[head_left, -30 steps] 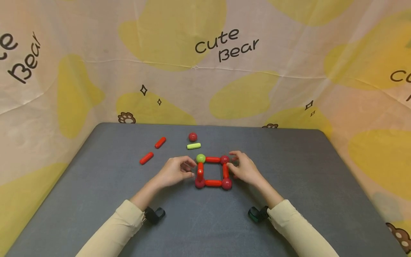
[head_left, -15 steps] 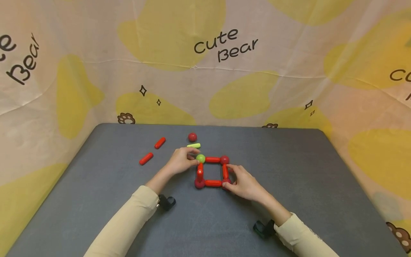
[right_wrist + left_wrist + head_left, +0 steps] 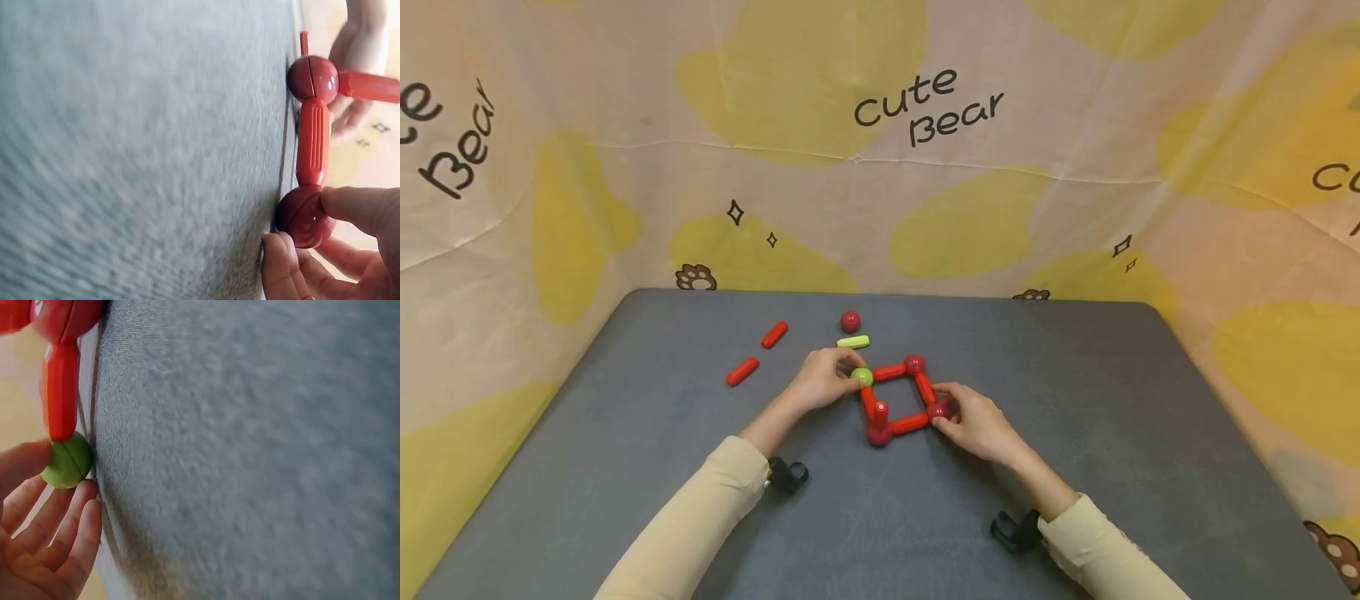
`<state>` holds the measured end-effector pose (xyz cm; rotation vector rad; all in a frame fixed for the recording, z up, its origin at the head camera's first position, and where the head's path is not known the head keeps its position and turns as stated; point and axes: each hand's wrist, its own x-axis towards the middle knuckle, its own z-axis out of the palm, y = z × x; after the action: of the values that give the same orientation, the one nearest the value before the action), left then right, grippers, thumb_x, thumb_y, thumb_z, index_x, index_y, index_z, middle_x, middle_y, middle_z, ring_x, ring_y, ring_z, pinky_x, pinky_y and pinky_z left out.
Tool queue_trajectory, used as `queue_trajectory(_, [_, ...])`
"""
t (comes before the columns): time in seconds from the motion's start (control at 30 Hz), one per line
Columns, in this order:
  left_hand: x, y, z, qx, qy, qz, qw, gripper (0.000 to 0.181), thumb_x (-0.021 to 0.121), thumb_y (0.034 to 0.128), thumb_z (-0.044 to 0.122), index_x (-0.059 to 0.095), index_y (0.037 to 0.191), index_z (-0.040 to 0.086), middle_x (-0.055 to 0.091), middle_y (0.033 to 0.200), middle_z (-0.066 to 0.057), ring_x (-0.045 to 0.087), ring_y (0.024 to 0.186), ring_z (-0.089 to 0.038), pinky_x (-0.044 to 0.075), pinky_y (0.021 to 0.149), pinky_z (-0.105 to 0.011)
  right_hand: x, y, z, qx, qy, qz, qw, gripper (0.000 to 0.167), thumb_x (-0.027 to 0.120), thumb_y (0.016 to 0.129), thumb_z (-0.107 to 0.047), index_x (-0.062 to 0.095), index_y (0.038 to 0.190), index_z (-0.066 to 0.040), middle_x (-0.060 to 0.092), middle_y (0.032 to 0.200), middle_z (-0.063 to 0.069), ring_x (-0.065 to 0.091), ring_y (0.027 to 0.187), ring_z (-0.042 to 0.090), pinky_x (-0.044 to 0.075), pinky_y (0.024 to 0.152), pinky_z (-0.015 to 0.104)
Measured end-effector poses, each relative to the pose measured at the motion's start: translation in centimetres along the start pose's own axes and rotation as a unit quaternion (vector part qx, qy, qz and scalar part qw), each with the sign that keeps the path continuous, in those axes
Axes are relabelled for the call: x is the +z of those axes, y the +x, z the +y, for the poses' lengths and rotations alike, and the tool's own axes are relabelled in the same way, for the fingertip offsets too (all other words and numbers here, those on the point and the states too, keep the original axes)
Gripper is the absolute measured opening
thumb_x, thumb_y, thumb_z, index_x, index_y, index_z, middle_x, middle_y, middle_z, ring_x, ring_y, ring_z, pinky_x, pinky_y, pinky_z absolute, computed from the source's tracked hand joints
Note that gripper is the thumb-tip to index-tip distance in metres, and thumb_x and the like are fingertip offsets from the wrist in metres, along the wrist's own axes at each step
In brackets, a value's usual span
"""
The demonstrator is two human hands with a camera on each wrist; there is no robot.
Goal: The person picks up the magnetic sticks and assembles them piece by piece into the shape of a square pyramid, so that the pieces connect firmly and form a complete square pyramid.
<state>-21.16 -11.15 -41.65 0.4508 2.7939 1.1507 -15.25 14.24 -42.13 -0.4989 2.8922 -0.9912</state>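
Observation:
A four-sided frame of red rods and balls lies on the grey table, skewed into a diamond. Its one green ball (image 3: 862,377) is at the far left corner, pinched by my left hand (image 3: 822,379) between thumb and fingers. My right hand (image 3: 979,423) grips the dark red ball (image 3: 306,219) at the right corner. At the near corner is another red ball (image 3: 878,437), from which a short red rod (image 3: 881,413) stands upright. A further red ball (image 3: 915,364) forms the far corner, with neither hand on it.
Two loose red rods (image 3: 742,372) lie to the left on the table (image 3: 1075,367). Behind my left hand are a yellow-green rod (image 3: 853,342) and a loose red ball (image 3: 850,322). A patterned cloth (image 3: 820,100) hangs behind the table.
My left hand has moved forward to the green ball and my right hand nearer to the right corner ball; both took hold. The frame has turned counter-clockwise and skewed from a square.

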Motion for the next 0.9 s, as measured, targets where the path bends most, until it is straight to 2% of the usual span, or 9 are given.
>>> queue_trajectory(0.2, [-0.2,-0.9,-0.1,-0.006,-0.004,-0.018,0.9998,0.016,0.074,0.0756,0.015,0.068,0.091,0.012,0.068,0.092,-0.004,0.059,0.063,-0.008,0.046,0.058,-0.024,-0.2,0.9,1.1,0.007,0.005,0.02,0.9998,0.034,0.068,0.078,-0.008,0.062,0.111,-0.006,0.06,0.085,0.005,0.05,0.062,0.007,0.041,0.055,0.023])
queue_trajectory(0.43, [-0.2,-2.3,0.2,-0.011,-0.012,-0.035,0.9993,0.017,0.074,0.0746,0.013,0.067,0.09,0.013,0.066,0.089,-0.002,0.058,0.063,-0.008,0.046,0.057,-0.024,-0.2,1.7,1.4,0.005,0.014,0.015,0.9998,0.029,0.065,0.08,-0.007,0.063,0.109,-0.007,0.055,0.08,0.005,0.046,0.062,0.01,0.038,0.055,0.025])
queue_trajectory(0.77, [-0.2,-3.7,0.5,-0.021,-0.015,-0.051,0.9984,0.019,0.076,0.0746,0.015,0.066,0.09,0.014,0.066,0.09,-0.001,0.058,0.066,-0.009,0.046,0.057,-0.024,-0.2,2.2,1.3,-0.001,0.007,0.016,0.9998,0.031,0.064,0.081,-0.007,0.062,0.112,-0.007,0.061,0.092,0.006,0.05,0.066,0.01,0.04,0.058,0.025])
queue_trajectory(0.9, [-0.2,-4.0,0.4,-0.021,-0.016,-0.054,0.9982,0.018,0.076,0.0744,0.016,0.066,0.09,0.014,0.066,0.089,0.0,0.058,0.066,-0.009,0.046,0.058,-0.025,-0.2,2.3,1.3,0.0,0.007,0.013,0.9999,0.03,0.064,0.081,-0.007,0.062,0.111,-0.007,0.06,0.086,0.004,0.049,0.064,0.009,0.04,0.057,0.025])
